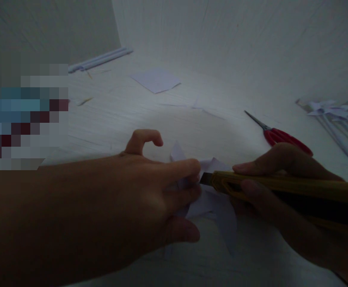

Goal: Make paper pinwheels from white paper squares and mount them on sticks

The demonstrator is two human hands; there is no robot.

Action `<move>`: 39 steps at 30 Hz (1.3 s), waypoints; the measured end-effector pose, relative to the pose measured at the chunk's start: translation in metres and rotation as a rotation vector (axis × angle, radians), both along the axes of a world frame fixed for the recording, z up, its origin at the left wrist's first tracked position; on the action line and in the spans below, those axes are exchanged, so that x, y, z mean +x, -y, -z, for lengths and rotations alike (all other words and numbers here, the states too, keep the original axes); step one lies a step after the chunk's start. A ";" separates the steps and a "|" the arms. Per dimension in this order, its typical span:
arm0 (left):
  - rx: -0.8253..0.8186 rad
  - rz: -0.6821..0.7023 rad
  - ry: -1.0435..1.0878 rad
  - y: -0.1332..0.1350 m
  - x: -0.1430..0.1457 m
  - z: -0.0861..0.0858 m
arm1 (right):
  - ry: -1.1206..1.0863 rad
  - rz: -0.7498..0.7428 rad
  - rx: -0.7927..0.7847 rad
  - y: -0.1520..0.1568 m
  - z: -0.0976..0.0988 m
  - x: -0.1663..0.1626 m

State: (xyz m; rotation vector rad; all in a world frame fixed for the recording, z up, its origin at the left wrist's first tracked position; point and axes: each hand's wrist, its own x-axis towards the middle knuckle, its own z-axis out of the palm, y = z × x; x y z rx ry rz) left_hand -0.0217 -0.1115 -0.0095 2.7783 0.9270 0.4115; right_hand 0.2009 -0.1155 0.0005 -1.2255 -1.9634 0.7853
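Our left hand [150, 195] rests over the folded white paper [205, 203] from 9 o'clock, fingers bent onto it; we cannot tell whether they pinch it. At 3 o'clock, our right hand [299, 235] grips a yellow utility knife [299, 185], blade just beside our left fingertips. Red-handled scissors [284, 137] lie at 2 o'clock.

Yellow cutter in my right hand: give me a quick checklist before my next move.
1. Right hand gripping the yellow cutter: ok.
2. Blade extended: ok, a short length shows.
3. Left hand clear of the blade: not ok, the tip is right by the fingertips.
4. Blade touching the folded white paper: cannot tell, too dim.
5. Scissors pointing away from both hands: ok, though the handles lie close beyond the right hand.
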 end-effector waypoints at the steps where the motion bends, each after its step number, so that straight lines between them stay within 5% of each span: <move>1: 0.013 0.005 0.002 0.000 0.000 -0.001 | -0.006 0.000 0.000 0.000 0.000 -0.001; 15: 0.129 -0.029 0.109 0.001 -0.001 0.003 | 0.021 0.152 0.049 0.015 0.000 -0.008; 26: 0.149 -0.014 0.097 -0.002 0.003 0.001 | -0.295 0.030 -0.410 -0.005 0.005 0.000; 39: 0.172 -0.014 0.102 0.001 -0.004 0.010 | -0.278 0.080 -0.397 -0.004 0.004 0.000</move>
